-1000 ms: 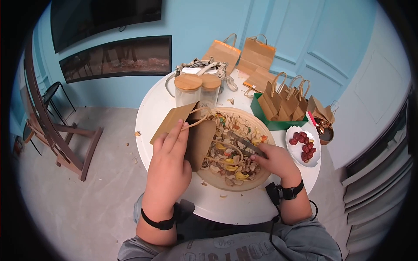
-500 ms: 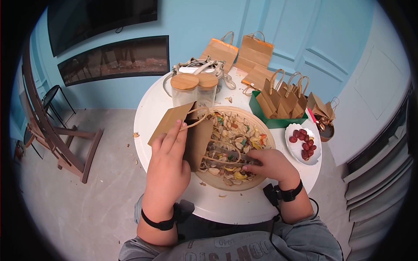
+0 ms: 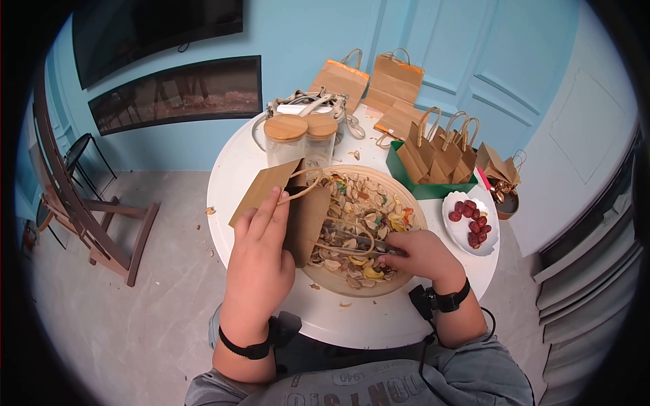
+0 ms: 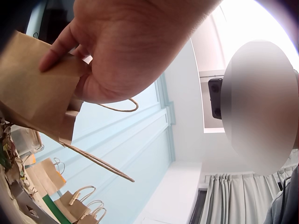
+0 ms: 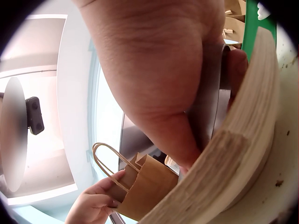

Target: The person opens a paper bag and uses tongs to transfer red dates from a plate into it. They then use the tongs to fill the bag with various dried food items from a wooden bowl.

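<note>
One bag [image 3: 313, 227] leans at the nine o'clock side of one basket [image 3: 330, 281], its wall pinched by the left hand [image 3: 261, 250]. The right hand [image 3: 426, 256], at four o'clock, pinches one pair of tongs [image 5: 210, 102] over slices [image 3: 365, 186] too many to count. On the bench [image 3: 230, 183]: two jars [image 3: 284, 144] at eleven, three boxed bags [image 3: 439, 166] at two, one dish [image 3: 462, 237] at three.

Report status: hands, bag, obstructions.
Left hand gripping tilted paper bag. Right hand gripping metal tongs at dried mix. Bag handle overlapping tongs in head view.
</note>
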